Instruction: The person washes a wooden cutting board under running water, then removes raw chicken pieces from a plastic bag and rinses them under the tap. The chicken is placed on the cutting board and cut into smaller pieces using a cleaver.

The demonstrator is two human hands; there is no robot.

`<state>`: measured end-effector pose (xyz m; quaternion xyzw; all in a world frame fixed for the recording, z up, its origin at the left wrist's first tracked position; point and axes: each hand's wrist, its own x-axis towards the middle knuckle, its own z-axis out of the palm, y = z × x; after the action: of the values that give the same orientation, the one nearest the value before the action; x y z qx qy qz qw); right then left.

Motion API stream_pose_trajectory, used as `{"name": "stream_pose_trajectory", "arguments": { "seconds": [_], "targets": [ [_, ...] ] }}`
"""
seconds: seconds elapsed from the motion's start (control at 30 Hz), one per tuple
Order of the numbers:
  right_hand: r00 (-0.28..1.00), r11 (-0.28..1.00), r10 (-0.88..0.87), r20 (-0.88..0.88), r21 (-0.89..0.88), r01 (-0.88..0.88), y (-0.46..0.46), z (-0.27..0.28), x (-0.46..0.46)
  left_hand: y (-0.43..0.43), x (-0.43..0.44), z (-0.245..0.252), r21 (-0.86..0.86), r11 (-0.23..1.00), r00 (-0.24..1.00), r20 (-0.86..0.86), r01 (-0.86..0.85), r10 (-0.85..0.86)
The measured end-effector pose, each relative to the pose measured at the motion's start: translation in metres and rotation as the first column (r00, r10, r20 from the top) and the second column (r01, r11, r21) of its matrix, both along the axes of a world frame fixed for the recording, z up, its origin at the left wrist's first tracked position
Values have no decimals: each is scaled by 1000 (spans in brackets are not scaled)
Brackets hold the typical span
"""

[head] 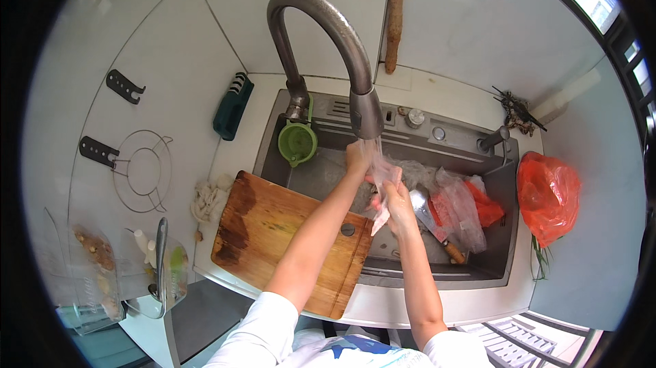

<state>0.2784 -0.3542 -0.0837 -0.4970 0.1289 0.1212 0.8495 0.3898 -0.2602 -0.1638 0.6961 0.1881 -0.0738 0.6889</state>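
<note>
Over the sink point(328, 163), my right hand point(401, 205) grips a piece of pink raw meat point(380, 220), whose pale tip hangs below the fingers. Water pours onto the meat from the pull-down faucet head point(367, 111). Directly under that stream is my left hand point(359, 157), beside the upper end of the meat. Splashing water hides its fingers, so whether it touches the meat is unclear. A cleaver point(425, 211) with a wooden handle point(454, 252) lies in the basin to the right, partly under clear and red plastic bags point(458, 209).
A wooden cutting board point(287, 234) bridges the sink's front left corner. The green strainer point(298, 142) hangs below the faucet base. Right of the sink sits a red plastic bag point(548, 196); at the back left stands a knife sharpener point(233, 106). A long root vegetable point(394, 24) leans against the wall.
</note>
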Motion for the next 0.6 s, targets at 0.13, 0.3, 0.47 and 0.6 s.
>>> {"name": "stream_pose_trajectory", "arguments": {
  "seconds": [0.13, 0.3, 0.47, 0.6],
  "targets": [
    [988, 860, 110, 111, -510, -38, -10, 34, -7, 15, 8, -22, -321, 945, 976, -181, 55, -118],
    [971, 664, 95, 220, -740, 103, -30, 38, -6, 30, -10, 20, -380, 840, 815, -283, 388, -505],
    [818, 528, 430, 383, -841, 117, 12, 59, -18, 110, -30, 94, -93, 866, 846, -185, 492, -500],
    [592, 483, 601, 536, -835, 265, 92, 62, -50, 183, -42, 151, 168, 929, 944, -50, 329, -325]
  ]
}}
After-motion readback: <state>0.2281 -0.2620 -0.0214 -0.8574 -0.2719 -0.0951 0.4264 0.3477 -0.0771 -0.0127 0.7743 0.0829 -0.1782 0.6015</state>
